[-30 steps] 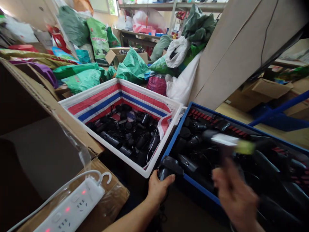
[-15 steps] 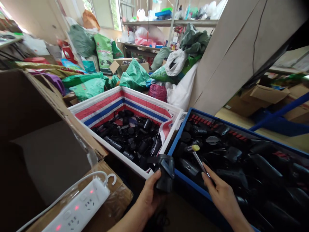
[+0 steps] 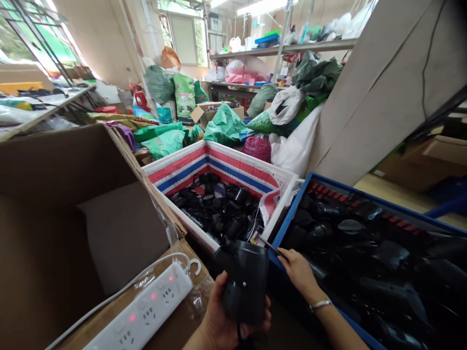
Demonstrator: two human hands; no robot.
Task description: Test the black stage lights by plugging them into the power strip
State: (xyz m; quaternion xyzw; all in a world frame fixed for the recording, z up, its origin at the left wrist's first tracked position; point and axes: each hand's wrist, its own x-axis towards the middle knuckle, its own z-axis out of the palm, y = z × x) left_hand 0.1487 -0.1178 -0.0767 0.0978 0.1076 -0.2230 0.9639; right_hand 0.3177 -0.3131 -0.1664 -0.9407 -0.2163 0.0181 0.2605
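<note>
A black appliance that looks like a hair dryer is wrapped in the fingers of my left hand. It has a rounded body with a small white dot, and a dark cord hangs below it. My right hand grips a small hammer by its slim handle. The hammer's head, yellowish at the tip, is close to the upper right of the dryer; I cannot tell if they touch. Beyond lies a white-rimmed crate with a striped lining, holding many black parts.
To the right stands a blue crate full of black appliance pieces. A large open cardboard box is at left. In front of it a white power strip with red lights rests on cardboard. Bags crowd the floor behind.
The dryer has been turned and raised nearer the camera in my left hand. My right hand has brought the hammer left, from over the blue crate towards the dryer. The view has shifted left.
</note>
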